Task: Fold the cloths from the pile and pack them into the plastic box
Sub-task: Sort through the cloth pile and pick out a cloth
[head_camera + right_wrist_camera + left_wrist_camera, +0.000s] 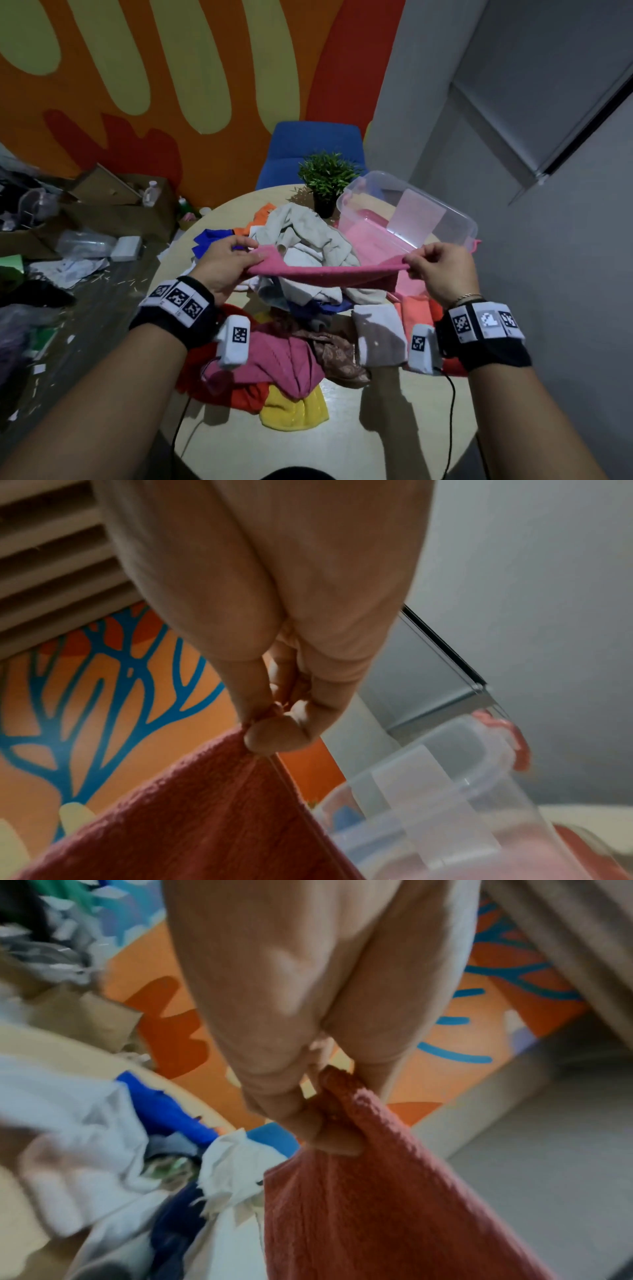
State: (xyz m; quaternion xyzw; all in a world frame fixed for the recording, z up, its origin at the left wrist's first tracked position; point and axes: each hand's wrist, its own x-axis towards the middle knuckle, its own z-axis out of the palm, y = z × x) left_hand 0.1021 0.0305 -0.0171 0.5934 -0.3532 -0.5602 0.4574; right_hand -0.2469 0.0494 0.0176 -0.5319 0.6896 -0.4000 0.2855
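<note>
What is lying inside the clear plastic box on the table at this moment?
Through the wall of the plastic box, something pink lies on the bottom; whether it is a folded cloth is unclear. The pink cloth held up in front hides the box's near part.

Two bare forearms with black wrist bands and white marker blocks

Each wrist wears a wide black fabric band (171,317); the one on the right wrist (493,346) looks the same. On top of every band sits a row of three white tiles with black-and-white square codes. Under each wrist hangs a small white box, the left one (234,342) and the right one (422,349), each with one square code on its face. A thin black cable (451,404) runs down from the right box. A thin chain bracelet (467,297) lies above the right band. No sleeves cover the forearms.
</note>
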